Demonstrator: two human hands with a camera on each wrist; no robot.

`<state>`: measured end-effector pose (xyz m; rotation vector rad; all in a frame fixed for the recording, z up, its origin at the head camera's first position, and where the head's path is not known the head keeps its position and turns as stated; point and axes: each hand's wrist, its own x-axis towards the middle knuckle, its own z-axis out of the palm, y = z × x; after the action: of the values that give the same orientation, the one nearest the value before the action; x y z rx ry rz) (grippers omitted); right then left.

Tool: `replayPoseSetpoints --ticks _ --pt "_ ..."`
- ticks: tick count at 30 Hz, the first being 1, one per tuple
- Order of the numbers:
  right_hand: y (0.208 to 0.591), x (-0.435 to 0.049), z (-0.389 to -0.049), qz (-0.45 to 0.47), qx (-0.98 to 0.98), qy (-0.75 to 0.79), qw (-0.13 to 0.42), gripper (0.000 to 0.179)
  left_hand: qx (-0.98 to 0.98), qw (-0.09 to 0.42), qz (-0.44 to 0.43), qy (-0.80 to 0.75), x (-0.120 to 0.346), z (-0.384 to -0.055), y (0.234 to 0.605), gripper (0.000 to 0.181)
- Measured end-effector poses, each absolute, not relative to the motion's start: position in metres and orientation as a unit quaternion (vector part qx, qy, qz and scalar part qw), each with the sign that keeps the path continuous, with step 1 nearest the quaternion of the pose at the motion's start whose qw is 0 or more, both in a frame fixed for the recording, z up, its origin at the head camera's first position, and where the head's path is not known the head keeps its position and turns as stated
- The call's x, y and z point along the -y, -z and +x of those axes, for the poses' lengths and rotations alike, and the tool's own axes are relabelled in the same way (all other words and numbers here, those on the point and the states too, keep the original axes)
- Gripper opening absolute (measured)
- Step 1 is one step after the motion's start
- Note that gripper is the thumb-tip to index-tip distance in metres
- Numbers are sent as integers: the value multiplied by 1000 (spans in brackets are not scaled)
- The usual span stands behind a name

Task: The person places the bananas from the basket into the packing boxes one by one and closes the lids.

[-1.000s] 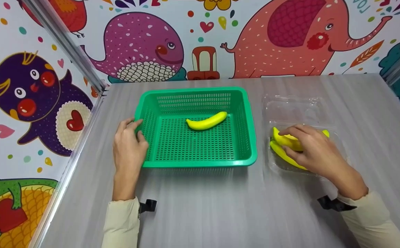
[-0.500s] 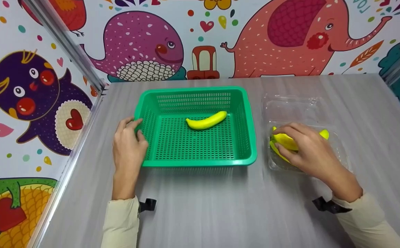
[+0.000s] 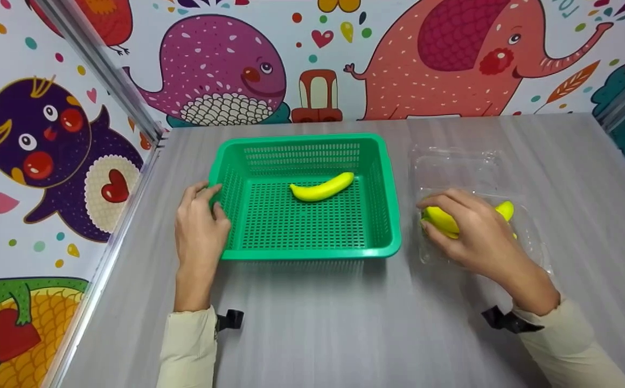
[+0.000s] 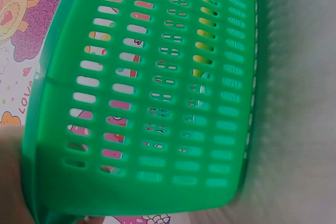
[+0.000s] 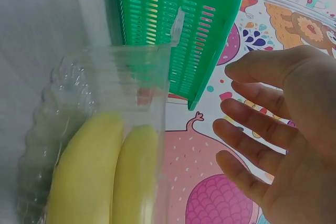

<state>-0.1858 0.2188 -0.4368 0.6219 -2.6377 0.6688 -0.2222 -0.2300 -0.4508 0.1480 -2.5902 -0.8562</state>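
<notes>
My left hand grips the left rim of a green plastic basket, its fingers bent over the edge. A single yellow banana lies on the basket floor. My right hand hovers at a clear plastic clamshell box, over more bananas. The right wrist view shows two bananas side by side in the box, while the right hand is apart from them, fingers loosely bent with nothing between. From the left wrist, mostly the basket's slotted side shows.
The box's raised or folded-back lid lies behind it. A grey table carries everything. Printed cartoon walls stand behind and at the left, with a metal corner strip between them.
My right hand has moved slightly left over the box. The lower banana has shifted and is now mostly hidden by the hand. The left hand and basket stay as they were.
</notes>
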Motion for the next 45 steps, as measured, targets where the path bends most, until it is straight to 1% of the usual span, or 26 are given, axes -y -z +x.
replayPoseSetpoints --ticks 14,31,45 --pt "430 -197 -194 250 925 -231 170 36 927 208 53 309 230 -222 451 36" --pt "429 -174 -209 284 913 -245 162 33 928 204 52 306 228 -222 450 37" --pt "430 -152 -220 294 904 -268 156 31 929 203 53 306 230 -222 450 37"
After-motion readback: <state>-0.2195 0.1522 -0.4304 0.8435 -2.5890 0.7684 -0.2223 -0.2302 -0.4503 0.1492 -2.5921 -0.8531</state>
